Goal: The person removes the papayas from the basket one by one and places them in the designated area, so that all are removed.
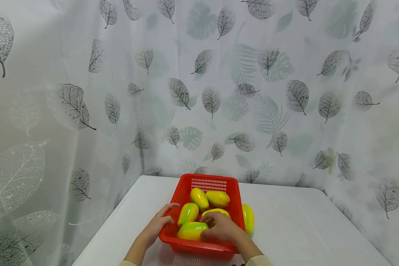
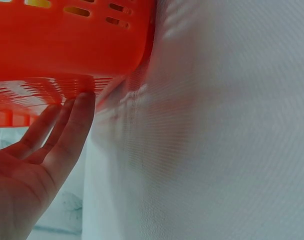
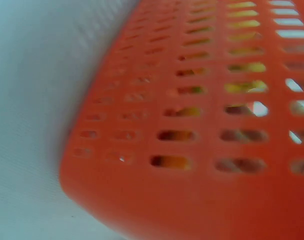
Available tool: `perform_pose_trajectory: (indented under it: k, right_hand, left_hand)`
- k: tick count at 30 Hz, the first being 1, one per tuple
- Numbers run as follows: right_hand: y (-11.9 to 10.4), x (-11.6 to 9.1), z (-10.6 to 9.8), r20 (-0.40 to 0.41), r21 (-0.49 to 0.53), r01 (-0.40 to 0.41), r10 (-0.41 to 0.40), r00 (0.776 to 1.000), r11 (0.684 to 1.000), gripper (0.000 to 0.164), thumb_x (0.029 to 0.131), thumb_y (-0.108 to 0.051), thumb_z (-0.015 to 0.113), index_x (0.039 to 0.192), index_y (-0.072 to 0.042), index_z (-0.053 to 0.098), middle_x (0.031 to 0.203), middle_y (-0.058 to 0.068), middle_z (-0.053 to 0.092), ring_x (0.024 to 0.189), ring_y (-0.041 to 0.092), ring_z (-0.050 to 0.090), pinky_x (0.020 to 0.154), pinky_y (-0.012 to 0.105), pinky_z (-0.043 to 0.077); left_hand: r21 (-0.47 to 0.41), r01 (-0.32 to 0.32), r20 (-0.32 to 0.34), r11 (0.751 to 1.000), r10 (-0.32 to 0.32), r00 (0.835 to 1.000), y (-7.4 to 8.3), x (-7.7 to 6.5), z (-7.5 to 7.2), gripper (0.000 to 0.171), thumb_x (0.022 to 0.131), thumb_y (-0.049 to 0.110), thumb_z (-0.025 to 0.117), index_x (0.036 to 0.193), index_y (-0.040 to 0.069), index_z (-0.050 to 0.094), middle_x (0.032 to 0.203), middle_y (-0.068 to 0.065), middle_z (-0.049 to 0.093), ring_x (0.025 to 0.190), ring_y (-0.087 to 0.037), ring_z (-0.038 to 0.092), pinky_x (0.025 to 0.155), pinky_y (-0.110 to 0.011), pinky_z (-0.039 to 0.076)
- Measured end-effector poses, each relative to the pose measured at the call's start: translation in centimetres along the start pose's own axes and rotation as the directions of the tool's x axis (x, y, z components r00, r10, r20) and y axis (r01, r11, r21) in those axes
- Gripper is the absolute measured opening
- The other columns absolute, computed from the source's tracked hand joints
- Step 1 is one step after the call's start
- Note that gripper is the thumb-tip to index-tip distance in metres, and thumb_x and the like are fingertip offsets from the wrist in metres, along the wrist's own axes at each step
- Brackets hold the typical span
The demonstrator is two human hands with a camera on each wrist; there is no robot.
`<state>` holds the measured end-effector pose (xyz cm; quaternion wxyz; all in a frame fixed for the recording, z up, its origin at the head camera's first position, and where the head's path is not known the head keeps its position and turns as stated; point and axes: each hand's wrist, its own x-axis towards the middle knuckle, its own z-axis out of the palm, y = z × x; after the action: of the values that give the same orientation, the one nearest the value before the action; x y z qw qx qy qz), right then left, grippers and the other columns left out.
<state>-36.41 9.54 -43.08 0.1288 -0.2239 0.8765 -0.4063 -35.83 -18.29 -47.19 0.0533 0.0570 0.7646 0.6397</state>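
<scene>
A red plastic basket (image 1: pixel 178 246) holds several glossy yellow-green mangoes (image 1: pixel 199 198) in the head view. My left hand (image 1: pixel 156 224) is at the basket's left side, thumb near the rim. In the left wrist view its fingers (image 2: pixel 72 125) reach almost straight to the slotted wall. Inside the basket, my right hand (image 1: pixel 223 228) has bent fingers around the right end of the front mango (image 1: pixel 190 231); I cannot tell whether it grips it. Another mango (image 1: pixel 216 211) is partly hidden behind that hand. The right wrist view shows the basket's slotted side (image 3: pixel 202 200), with yellow through the slots.
One more mango (image 1: pixel 248 219) lies on the white table (image 1: pixel 296 229), close against the basket's right side. A curtain with a leaf print (image 1: pixel 193 122) hangs behind the table and along its left side.
</scene>
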Motion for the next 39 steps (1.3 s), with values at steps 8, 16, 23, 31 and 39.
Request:
perform_pose_trajectory:
  k: [8,16,23,31,39]
  right_hand:
    - [-0.7,-0.7,-2.4,-0.142,0.054,0.036,-0.028,0.989,0.998,0.045,0.084,-0.031,0.084,0.123,-0.013,0.069,0.115,0.007,0.069,0.101,0.023,0.067,0.09,0.044,0.062]
    - [-0.6,-1.4,-4.7,-0.444,0.075,0.058,-0.019,0.896,0.996,0.046,0.088,-0.026,0.081,0.129,-0.012,0.067,0.124,0.013,0.069,0.108,0.029,0.069,0.091,0.047,0.062]
    - [1.0,-2.4,-6.6,-0.651,0.163,-0.001,0.108,0.751,0.987,0.05,0.096,-0.03,0.072,0.14,-0.009,0.059,0.133,0.021,0.064,0.119,0.038,0.065,0.098,0.05,0.059]
    - [4.4,-3.2,-7.3,-0.763,0.361,-0.102,0.357,0.539,0.927,0.061,0.099,-0.036,0.064,0.147,-0.002,0.049,0.139,0.027,0.054,0.124,0.043,0.055,0.104,0.057,0.053]
    - [8.7,-4.3,-7.0,-0.778,0.436,-0.21,0.484,0.401,0.875,0.061,0.098,-0.033,0.062,0.144,0.004,0.047,0.13,0.03,0.053,0.114,0.045,0.052,0.092,0.054,0.055]
  left_hand:
    - [-0.016,-0.01,0.022,1.0,0.01,1.0,0.0,0.1,0.0,0.063,0.089,0.009,0.055,0.151,0.015,0.046,0.154,-0.026,0.04,0.114,-0.031,0.066,0.089,-0.046,0.063]
    - [-0.02,-0.015,0.029,1.0,0.016,0.999,0.3,0.2,-0.1,0.062,0.09,0.009,0.053,0.151,0.016,0.046,0.154,-0.026,0.04,0.106,-0.026,0.069,0.089,-0.045,0.063]
    - [-0.021,-0.011,0.023,1.0,0.011,1.0,0.1,0.1,0.0,0.063,0.09,0.009,0.053,0.152,0.015,0.045,0.153,-0.026,0.041,0.108,-0.026,0.067,0.089,-0.045,0.063]
    - [-0.017,-0.004,0.015,1.0,0.004,1.0,-0.4,0.1,-0.1,0.062,0.09,0.009,0.054,0.152,0.015,0.045,0.155,-0.027,0.039,0.112,-0.029,0.065,0.089,-0.045,0.063]
    - [-0.019,-0.009,0.02,1.0,0.009,1.0,-0.5,0.3,-0.1,0.063,0.09,0.009,0.054,0.152,0.015,0.045,0.154,-0.026,0.039,0.113,-0.028,0.065,0.091,-0.047,0.062]
